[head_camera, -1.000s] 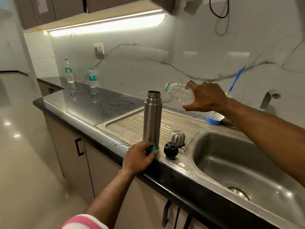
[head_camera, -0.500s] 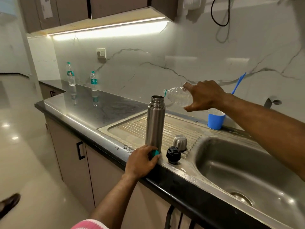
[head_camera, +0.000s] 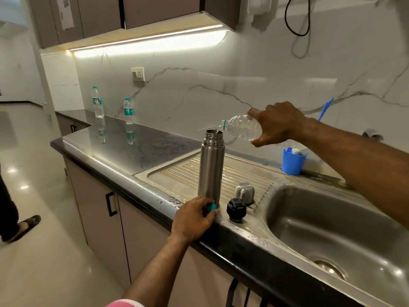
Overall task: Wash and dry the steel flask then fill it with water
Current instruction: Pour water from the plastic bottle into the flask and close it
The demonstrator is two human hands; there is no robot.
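right hand tips bottle over flask.

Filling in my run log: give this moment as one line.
step: fill | right hand: tilts plastic bottle over steel flask mouth | left hand: steadies base, holds teal cap | flask: upright

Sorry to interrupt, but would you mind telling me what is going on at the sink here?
A person is filling a steel flask that stands upright on the sink's draining board. The right hand tips a clear plastic bottle over the flask's open mouth, while the left hand steadies its base. The flask's two caps sit beside it.
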